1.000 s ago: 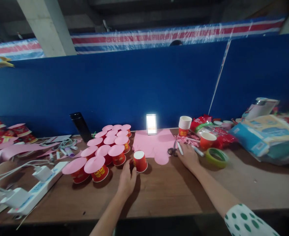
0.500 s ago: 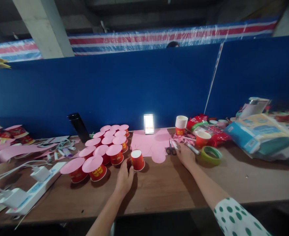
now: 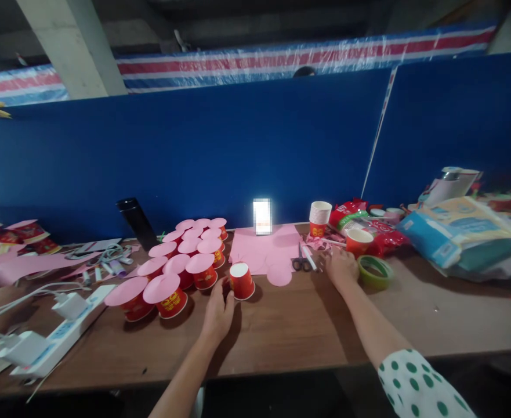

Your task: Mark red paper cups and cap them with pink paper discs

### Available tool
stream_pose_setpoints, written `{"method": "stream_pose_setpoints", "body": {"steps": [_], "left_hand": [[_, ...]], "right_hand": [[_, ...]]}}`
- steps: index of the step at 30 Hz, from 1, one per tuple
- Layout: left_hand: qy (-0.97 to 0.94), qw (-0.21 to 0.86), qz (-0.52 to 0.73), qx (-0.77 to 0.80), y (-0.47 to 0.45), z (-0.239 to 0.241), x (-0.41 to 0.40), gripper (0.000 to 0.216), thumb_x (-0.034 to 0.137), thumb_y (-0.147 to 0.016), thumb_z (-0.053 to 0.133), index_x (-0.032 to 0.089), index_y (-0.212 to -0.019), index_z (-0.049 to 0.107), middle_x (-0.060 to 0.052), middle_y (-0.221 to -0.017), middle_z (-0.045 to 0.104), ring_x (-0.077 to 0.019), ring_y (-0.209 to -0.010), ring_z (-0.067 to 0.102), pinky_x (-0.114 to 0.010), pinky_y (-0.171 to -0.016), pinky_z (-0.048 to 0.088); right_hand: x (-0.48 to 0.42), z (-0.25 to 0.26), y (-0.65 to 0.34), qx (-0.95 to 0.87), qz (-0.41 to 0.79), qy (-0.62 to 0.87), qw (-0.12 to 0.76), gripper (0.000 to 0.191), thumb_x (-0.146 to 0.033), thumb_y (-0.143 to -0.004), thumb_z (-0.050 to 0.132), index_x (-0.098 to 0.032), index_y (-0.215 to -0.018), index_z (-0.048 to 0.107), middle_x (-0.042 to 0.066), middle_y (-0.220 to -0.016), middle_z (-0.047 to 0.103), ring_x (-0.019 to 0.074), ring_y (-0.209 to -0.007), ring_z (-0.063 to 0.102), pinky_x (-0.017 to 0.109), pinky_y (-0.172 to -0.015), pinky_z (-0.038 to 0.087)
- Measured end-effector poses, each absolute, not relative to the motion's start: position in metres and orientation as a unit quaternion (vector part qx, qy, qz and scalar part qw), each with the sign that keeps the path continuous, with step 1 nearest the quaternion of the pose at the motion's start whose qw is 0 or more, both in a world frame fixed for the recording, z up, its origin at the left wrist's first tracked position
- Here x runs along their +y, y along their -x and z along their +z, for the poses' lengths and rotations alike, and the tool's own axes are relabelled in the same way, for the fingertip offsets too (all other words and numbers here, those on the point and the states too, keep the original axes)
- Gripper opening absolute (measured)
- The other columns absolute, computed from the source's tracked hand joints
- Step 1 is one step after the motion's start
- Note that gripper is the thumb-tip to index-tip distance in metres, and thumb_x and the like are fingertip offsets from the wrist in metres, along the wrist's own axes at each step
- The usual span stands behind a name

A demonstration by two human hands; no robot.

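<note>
My left hand (image 3: 219, 310) is curved round the left side of a red paper cup (image 3: 242, 282), which stands upside down with its white base up. Left of it are several more upturned red cups, each topped with a pink paper disc (image 3: 163, 288). My right hand (image 3: 342, 268) is low over the table with curled fingers, between the scissors (image 3: 301, 264) and a roll of green tape (image 3: 374, 273). What lies under its fingers is hidden. A white stick-shaped pen or tube (image 3: 310, 256) lies beside the scissors. Pink paper (image 3: 259, 247) with a round cutout (image 3: 279, 274) lies between my hands.
A stack of paper cups (image 3: 319, 217) and a single cup (image 3: 358, 241) stand at the back right, near red packaging (image 3: 386, 238) and a blue plastic pack (image 3: 450, 238). At left are a power strip (image 3: 70, 331) with chargers and a black bottle (image 3: 137, 223). A blue partition (image 3: 194, 157) closes the back.
My right hand has moved right, away from the scissors, and now covers the place where a white marker lay. My left hand stays at the cup. The view has shifted slightly.
</note>
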State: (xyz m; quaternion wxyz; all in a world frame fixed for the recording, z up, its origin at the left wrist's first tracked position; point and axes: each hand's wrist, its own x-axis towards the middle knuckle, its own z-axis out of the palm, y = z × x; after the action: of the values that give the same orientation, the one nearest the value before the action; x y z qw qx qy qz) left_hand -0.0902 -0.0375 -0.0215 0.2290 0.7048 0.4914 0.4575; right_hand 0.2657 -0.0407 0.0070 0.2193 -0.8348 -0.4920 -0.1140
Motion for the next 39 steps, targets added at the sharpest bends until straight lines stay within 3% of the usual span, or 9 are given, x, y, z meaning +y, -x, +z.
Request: {"method": "stream_pose_setpoints", "body": {"steps": [8,15,17,19,22,26,31,34,39], "left_hand": [[-0.697,0.249,0.458,0.493,0.088,-0.02,-0.04,0.039,0.023,-0.086,0.045,0.014,-0.123,0.044,-0.016,-0.123,0.057,-0.0242,-0.112,0.056,-0.045,-0.097,0.043],[-0.678,0.206,0.523,0.473,0.091,-0.015,-0.042,0.038,0.023,-0.086,0.045,0.017,-0.123,0.045,-0.014,-0.12,0.056,-0.0227,-0.11,0.056,-0.043,-0.095,0.046],[-0.674,0.188,0.556,0.448,0.092,-0.008,-0.046,0.035,0.023,-0.087,0.045,0.017,-0.122,0.046,-0.013,-0.119,0.054,-0.021,-0.106,0.057,-0.041,-0.092,0.048],[-0.681,0.188,0.568,0.423,0.091,0.0,-0.053,0.034,0.023,-0.087,0.046,0.018,-0.12,0.046,-0.011,-0.116,0.054,-0.0195,-0.101,0.058,-0.04,-0.089,0.049],[-0.693,0.221,0.557,0.401,0.081,0.011,-0.066,0.029,0.023,-0.087,0.047,0.019,-0.116,0.05,-0.01,-0.115,0.054,-0.0195,-0.103,0.058,-0.038,-0.09,0.049],[-0.685,0.318,0.538,0.374,0.055,0.02,-0.085,0.025,0.026,-0.089,0.046,0.019,-0.111,0.053,-0.01,-0.111,0.057,-0.0191,-0.1,0.059,-0.036,-0.088,0.049],[-0.707,0.387,0.467,0.364,0.036,0.033,-0.101,0.032,0.032,-0.09,0.043,0.018,-0.119,0.048,-0.011,-0.109,0.058,-0.0186,-0.096,0.058,-0.033,-0.083,0.049],[-0.8,0.325,0.391,0.319,0.04,0.044,-0.106,0.043,0.033,-0.089,0.046,0.018,-0.129,0.041,-0.012,-0.114,0.056,-0.0209,-0.102,0.055,-0.035,-0.088,0.045],[-0.897,0.219,0.22,0.313,0.059,0.063,-0.118,0.032,0.036,-0.086,0.051,0.019,-0.113,0.052,-0.008,-0.101,0.062,-0.0209,-0.087,0.058,-0.031,-0.075,0.044]], "right_hand": [[-0.038,-0.001,-0.264,-0.503,-0.043,0.82,0.271,0.025,-0.017,-0.085,0.05,-0.01,-0.106,0.061,0.021,-0.113,0.056,0.0327,-0.108,0.051,0.042,-0.086,0.041],[-0.033,0.009,-0.265,-0.452,0.036,0.767,0.454,0.037,-0.018,-0.084,0.039,-0.011,-0.117,0.053,0.018,-0.118,0.054,0.0281,-0.111,0.049,0.042,-0.088,0.043],[-0.031,0.015,-0.258,-0.433,0.08,0.738,0.511,0.039,-0.024,-0.085,0.036,-0.011,-0.12,0.049,0.016,-0.11,0.058,0.0246,-0.098,0.056,0.036,-0.077,0.049],[-0.031,0.022,-0.246,-0.417,0.147,0.708,0.551,0.042,-0.033,-0.086,0.034,-0.01,-0.119,0.048,0.012,-0.091,0.062,0.0196,-0.072,0.059,0.03,-0.057,0.049],[-0.04,0.035,-0.222,-0.421,0.26,0.652,0.574,0.04,-0.048,-0.081,0.042,-0.014,-0.097,0.057,0.004,-0.07,0.059,0.013,-0.052,0.052,0.022,-0.041,0.04],[-0.071,0.052,-0.184,-0.445,0.38,0.583,0.564,0.039,-0.054,-0.07,0.06,-0.016,-0.082,0.059,0.004,-0.073,0.062,0.0093,-0.054,0.053,0.017,-0.041,0.038],[-0.112,0.062,-0.147,-0.456,0.575,0.484,0.476,0.04,-0.055,-0.073,0.063,-0.016,-0.08,0.056,-0.002,-0.065,0.056,0.0035,-0.044,0.042,0.012,-0.035,0.022],[-0.127,0.06,-0.133,-0.496,0.63,0.435,0.409,0.042,-0.057,-0.082,0.054,-0.015,-0.079,0.056,-0.004,-0.058,0.051,0.0017,-0.04,0.034,0.012,-0.034,0.019],[-0.145,0.059,-0.126,-0.564,0.655,0.381,0.329,0.044,-0.057,-0.088,0.044,-0.014,-0.083,0.055,-0.006,-0.054,0.045,0.0022,-0.041,0.034,0.013,-0.037,0.024]]}}
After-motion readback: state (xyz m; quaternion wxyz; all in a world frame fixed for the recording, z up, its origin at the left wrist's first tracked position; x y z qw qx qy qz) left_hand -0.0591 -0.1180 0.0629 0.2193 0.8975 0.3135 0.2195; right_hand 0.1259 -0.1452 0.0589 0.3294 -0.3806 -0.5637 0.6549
